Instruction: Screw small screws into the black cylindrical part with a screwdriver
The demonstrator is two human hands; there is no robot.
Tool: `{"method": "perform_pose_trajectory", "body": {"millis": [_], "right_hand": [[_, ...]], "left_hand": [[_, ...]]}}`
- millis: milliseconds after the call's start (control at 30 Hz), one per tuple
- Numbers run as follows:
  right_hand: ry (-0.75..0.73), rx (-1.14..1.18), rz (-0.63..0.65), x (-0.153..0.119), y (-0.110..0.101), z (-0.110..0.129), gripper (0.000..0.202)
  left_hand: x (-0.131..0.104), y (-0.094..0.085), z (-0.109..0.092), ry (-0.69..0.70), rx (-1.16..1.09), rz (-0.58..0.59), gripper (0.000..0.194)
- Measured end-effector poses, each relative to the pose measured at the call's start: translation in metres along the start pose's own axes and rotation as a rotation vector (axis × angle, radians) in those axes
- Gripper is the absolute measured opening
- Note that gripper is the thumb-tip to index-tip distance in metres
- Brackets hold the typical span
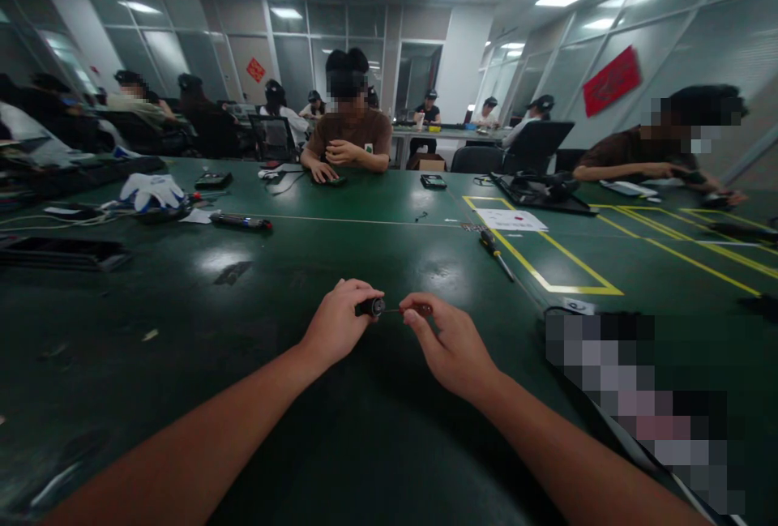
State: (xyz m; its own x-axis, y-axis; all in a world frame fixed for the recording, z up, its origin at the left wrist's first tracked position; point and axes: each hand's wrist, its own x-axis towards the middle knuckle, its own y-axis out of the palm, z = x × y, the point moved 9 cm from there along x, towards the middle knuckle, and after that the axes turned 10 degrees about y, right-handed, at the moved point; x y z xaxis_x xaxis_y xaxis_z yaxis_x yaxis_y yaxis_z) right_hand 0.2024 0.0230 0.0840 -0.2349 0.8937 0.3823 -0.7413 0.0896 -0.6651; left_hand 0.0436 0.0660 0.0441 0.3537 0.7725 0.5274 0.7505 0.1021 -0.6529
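Note:
My left hand (345,317) is closed round a short black cylinder (370,307), whose round end faces right; its exact kind I cannot make out. Across a small gap, my right hand (453,339) pinches a small screwdriver (424,310) with a reddish-brown handle. Its thin shaft points left at the cylinder's round end; whether the tip touches it is too small to tell. Both hands are just above the green tabletop (340,246). Beyond my right hand lies a larger screwdriver (497,254) with a black and yellow handle.
Left of my hands lie a dark pen-shaped electric tool (241,222), white and blue gloves (151,192) and a black tray (64,252). Yellow tape (583,291) marks the table at right, near a white paper (510,220). A blurred-out item fills the right foreground. A co-worker (348,133) sits opposite.

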Motion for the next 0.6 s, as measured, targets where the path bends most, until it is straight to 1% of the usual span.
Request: {"method": "perform_pose_trajectory", "body": {"millis": [200, 367, 500, 600], "right_hand": [[0.041, -0.002, -0.082, 0.001, -0.009, -0.003, 0.018], [0.083, 0.039, -0.094, 0.000, -0.011, -0.008, 0.019], [0.106, 0.106, -0.187, -0.001, -0.019, -0.014, 0.022], [0.146, 0.178, -0.258, -0.001, -0.025, -0.020, 0.024]], "left_hand": [[0.000, -0.002, 0.001, -0.040, 0.004, 0.004, 0.040], [0.000, -0.001, 0.002, -0.054, -0.013, 0.005, 0.037], [-0.001, -0.001, 0.004, -0.079, -0.047, 0.002, 0.035], [-0.001, 0.001, 0.004, -0.081, -0.050, 0.028, 0.034]]}}
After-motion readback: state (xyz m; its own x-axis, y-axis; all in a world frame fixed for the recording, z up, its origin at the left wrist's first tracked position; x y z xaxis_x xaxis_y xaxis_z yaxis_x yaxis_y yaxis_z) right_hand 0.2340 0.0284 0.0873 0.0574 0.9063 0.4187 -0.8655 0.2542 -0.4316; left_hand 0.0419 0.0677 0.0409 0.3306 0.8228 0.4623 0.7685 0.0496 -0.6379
